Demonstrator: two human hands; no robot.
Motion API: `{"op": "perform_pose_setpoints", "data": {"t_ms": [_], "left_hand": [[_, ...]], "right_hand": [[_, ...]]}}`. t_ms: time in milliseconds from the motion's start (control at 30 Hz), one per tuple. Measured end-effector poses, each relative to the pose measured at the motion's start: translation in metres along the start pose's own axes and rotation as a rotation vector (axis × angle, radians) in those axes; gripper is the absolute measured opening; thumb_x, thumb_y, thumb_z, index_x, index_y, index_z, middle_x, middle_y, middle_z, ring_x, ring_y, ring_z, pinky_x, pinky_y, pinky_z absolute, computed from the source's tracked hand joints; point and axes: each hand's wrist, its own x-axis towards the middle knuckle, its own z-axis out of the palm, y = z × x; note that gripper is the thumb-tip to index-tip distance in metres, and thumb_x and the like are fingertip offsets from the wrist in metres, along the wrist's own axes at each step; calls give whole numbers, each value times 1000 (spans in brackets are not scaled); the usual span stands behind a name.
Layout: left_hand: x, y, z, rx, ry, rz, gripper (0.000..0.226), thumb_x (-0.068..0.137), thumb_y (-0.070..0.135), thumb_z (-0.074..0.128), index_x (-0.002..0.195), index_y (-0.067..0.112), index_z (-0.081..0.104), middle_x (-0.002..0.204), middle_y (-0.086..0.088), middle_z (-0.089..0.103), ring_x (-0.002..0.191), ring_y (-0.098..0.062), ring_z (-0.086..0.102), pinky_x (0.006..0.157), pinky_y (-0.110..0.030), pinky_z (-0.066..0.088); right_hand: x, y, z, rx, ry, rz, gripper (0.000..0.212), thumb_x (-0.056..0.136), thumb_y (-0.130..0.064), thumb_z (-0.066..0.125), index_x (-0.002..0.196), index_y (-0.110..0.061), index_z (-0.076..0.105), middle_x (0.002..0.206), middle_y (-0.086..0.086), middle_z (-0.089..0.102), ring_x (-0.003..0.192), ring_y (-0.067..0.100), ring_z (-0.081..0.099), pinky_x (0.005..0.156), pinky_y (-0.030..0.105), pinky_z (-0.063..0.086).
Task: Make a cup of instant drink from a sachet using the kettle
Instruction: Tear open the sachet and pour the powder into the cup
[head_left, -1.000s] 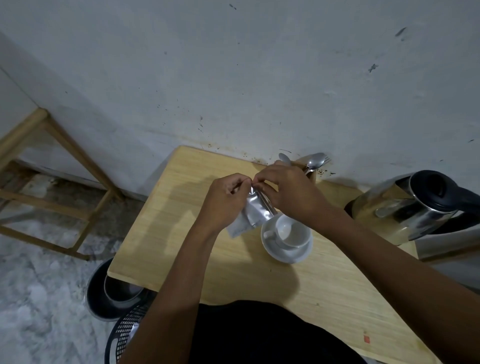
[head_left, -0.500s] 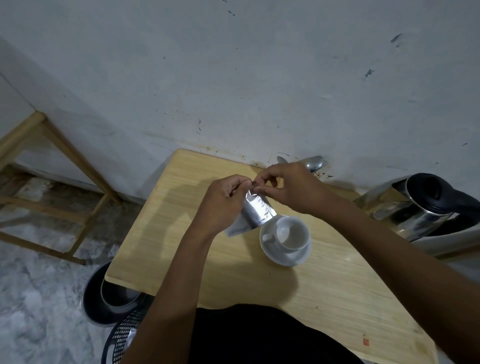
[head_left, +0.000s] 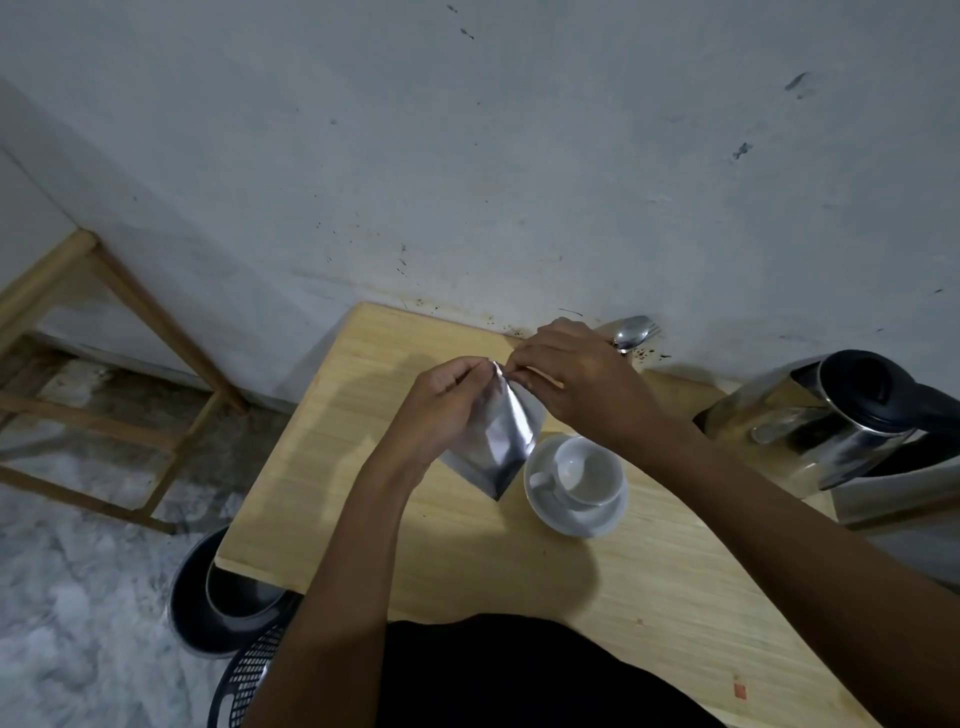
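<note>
A silvery foil sachet (head_left: 497, 436) hangs in the air over the wooden table (head_left: 363, 467), just left of the cup. My left hand (head_left: 441, 410) and my right hand (head_left: 576, 384) both pinch its top edge, fingertips nearly touching. A white cup (head_left: 589, 470) stands upright on a white saucer (head_left: 576, 517) below and right of the sachet; it looks empty. The steel kettle (head_left: 810, 426) with a black lid and handle stands at the table's right end.
Spoons and a fork (head_left: 634, 332) stick up by the wall behind my right hand. On the floor at left are a dark pot (head_left: 228, 597), a black mesh basket (head_left: 244, 680) and a wooden frame (head_left: 119, 322).
The sachet has swung from tilted to hanging more upright and spread wider below my fingers. Both hands stayed together at its top edge above the table.
</note>
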Motion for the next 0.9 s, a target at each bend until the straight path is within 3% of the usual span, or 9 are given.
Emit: {"op": "perform_pose_setpoints", "data": {"t_ms": [100,233,300,433,500,633,900], "left_hand": [[0,-5,-5,27,-112,-44,24,93,40,53,86,26,72,81,12,68,83,-4,60,80,-23,44],[3,-12,-9,91,-101,10,26,93,36,55,84,18,72,75,6,64,74,-8,56,73,-23,41],[5,-13,-8,38,-90,25,26,94,29,55,88,11,73,72,4,61,71,-8,54,68,-18,40],[8,-12,-5,-29,-85,44,19,95,20,54,95,15,73,66,19,67,65,8,58,60,-6,44],[8,-12,-3,-31,-82,53,19,94,19,54,92,20,73,71,16,68,68,6,59,61,-6,45],[9,-12,1,-49,-107,62,20,95,19,54,99,15,73,87,-5,65,79,-6,58,64,-8,47],[8,-14,9,-63,-140,99,20,95,19,53,88,17,72,75,0,60,71,-4,53,63,-8,45]], "right_hand": [[-1,1,0,5,-23,51,18,92,-20,61,88,-8,74,84,1,72,77,18,60,78,25,39],[-1,0,0,37,0,90,15,90,-21,65,89,-9,74,83,0,72,78,10,54,79,20,36],[-5,-2,1,74,58,121,7,87,-14,70,88,-8,73,82,0,71,76,9,53,78,23,41],[-16,-12,8,112,208,238,1,85,-4,73,86,-5,73,79,1,70,71,14,58,76,32,49],[-22,-16,14,126,280,288,2,86,-3,71,86,-3,73,80,3,71,76,12,59,75,31,49],[-36,-27,25,111,422,406,4,85,2,71,86,-2,72,83,5,70,82,1,51,79,18,44],[-45,-57,36,206,649,639,9,87,5,66,87,-3,71,87,-16,62,83,12,59,77,19,44]]}}
